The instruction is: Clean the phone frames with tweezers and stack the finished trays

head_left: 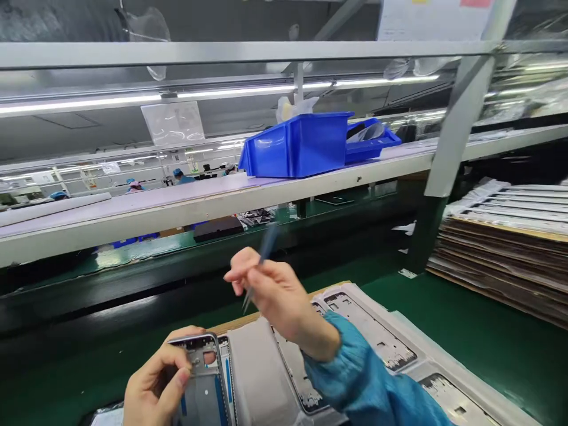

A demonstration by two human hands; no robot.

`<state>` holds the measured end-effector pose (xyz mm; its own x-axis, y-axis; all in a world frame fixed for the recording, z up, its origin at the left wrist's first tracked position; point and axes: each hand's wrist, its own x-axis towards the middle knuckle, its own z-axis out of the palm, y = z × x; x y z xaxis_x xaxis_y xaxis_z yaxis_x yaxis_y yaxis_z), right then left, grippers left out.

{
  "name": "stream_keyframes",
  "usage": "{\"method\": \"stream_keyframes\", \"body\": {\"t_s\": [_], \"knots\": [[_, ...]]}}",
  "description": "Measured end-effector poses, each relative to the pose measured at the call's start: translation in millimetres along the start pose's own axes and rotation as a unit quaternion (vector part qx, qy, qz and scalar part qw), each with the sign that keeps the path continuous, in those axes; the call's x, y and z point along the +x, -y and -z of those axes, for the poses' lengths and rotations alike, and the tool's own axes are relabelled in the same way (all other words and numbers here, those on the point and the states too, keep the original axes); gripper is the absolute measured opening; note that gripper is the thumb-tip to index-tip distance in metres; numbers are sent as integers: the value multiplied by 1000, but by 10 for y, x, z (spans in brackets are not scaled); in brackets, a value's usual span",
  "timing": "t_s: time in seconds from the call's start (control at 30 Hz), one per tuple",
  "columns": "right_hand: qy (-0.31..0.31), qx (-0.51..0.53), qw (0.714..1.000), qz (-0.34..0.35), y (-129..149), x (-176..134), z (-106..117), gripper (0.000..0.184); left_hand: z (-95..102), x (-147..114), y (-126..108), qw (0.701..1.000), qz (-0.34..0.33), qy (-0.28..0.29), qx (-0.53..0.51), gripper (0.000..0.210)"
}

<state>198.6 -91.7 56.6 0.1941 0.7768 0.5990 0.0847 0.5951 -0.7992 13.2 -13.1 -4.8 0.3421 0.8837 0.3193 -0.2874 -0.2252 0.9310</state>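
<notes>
My left hand point(151, 381) grips a phone frame point(203, 387) near its upper left corner, thumb on the face. The frame is tilted up, with blue strips inside and an opening near the top. My right hand point(284, 299) is raised above the tray, its fingers closed on a pair of tweezers point(268, 241). Motion blurs the tweezers; their thin tips point down and to the left, apart from the frame. Below both hands lies a pale tray point(257, 370), where several more phone frames point(370, 325) rest in shaped slots. The right forearm covers part of it.
Stacked trays point(501, 254) stand on the green bench point(483, 331) at the right. A shelf point(177, 210) crosses in front, carrying a blue bin point(306, 145). A grey post point(457, 130) rises at its right. Several people with blue caps are far behind.
</notes>
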Motion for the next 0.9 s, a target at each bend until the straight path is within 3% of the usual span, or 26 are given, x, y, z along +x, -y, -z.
{"method": "stream_keyframes", "body": {"t_s": [0.07, 0.17, 0.2, 0.27, 0.37, 0.5, 0.7, 0.9], "knots": [[-5, -9, 996, 84, 99, -117, 11, 41, -13, -13, 5, 999, -9, -14, -34, 42], [60, -100, 973, 200, 209, -275, -51, 22, 2, -27, 6, 997, -6, -13, -71, 36], [86, -137, 962, 218, 231, -314, -86, 15, 16, -29, 7, 996, -2, -7, -85, 34], [114, -194, 944, 240, 248, -366, -163, 25, 48, -37, 5, 994, 4, 4, -109, 35], [135, -236, 930, 248, 222, -387, -252, 33, 64, -71, -23, 993, -1, -4, -116, 38], [168, -264, 917, 248, 181, -344, -259, 11, 8, -142, -109, 990, 0, -40, -138, 40], [171, -218, 938, 206, 174, -343, -247, 11, -13, -196, -174, 985, 2, -63, -162, 40], [176, -233, 932, 216, 177, -331, -268, 13, 59, -226, -127, 988, 8, -44, -147, 43]]}}
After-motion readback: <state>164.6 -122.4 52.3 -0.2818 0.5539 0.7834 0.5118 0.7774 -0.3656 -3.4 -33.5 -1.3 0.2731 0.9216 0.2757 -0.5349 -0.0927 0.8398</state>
